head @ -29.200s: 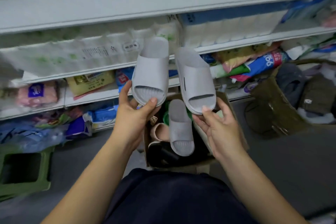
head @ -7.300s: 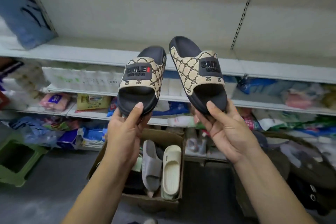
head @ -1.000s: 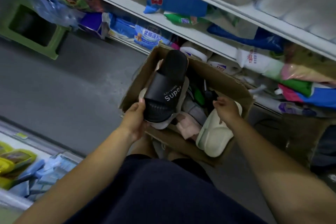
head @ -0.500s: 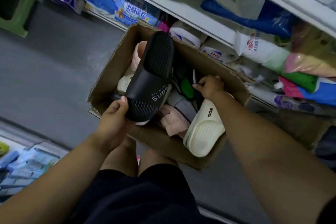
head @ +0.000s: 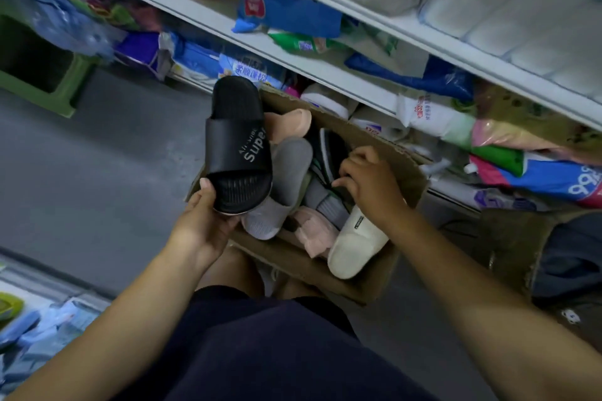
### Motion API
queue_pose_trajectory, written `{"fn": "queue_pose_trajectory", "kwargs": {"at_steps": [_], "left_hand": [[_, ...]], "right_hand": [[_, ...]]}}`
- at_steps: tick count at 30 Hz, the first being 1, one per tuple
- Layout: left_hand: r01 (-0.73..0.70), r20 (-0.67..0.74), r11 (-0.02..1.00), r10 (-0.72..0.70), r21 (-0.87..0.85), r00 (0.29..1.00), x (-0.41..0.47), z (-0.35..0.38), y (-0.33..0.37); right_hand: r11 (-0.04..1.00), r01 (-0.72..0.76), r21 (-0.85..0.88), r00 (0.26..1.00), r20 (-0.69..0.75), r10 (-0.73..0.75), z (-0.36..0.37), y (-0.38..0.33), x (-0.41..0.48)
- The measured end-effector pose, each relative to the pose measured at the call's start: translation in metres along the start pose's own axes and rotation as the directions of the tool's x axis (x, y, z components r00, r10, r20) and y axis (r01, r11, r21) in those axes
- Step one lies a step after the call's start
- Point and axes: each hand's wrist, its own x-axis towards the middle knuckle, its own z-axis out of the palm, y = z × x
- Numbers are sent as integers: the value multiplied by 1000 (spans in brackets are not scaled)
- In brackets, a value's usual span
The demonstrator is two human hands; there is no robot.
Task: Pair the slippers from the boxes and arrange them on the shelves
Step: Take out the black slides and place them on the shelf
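Observation:
My left hand (head: 203, 221) grips the toe end of a black slipper (head: 237, 143) with white "Super" lettering, holding it above the left side of the cardboard box (head: 374, 286). My right hand (head: 369, 182) reaches into the box with curled fingers among dark slippers with green trim (head: 325, 153); whether it holds one I cannot tell. The box also holds a grey slipper (head: 286, 166), pink slippers (head: 290, 124) and a cream slipper (head: 355, 244) that leans over the front right rim.
White shelves (head: 325, 75) packed with bagged goods run diagonally behind the box. A green plastic stool (head: 39, 85) stands at the left on the grey floor. A brown bag (head: 521, 238) sits right of the box. A case of packaged goods (head: 29, 319) shows at lower left.
My left hand has kept hold of the black slipper, holding it above the box's left side. My right hand has stayed among the dark slippers. The camera view has shifted.

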Motion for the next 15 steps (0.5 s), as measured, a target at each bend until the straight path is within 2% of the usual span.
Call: {"fn": "queue_pose_trajectory", "kwargs": {"at_steps": [3, 9, 13, 15], "left_hand": [[-53, -30, 997, 51, -63, 998, -15, -18, 29], [-99, -96, 992, 91, -78, 991, -31, -65, 75], [-67, -74, 998, 66, -12, 995, -34, -85, 89], [-37, -53, 999, 37, 11, 998, -33, -91, 91]], "right_hand": [[978, 195, -69, 981, 8, -195, 6, -50, 6], [917, 400, 1, 901, 183, -393, 71, -144, -1], [947, 322, -3, 911, 272, -309, 101, -167, -21], [982, 162, 96, 960, 216, -179, 109, -167, -30]]}}
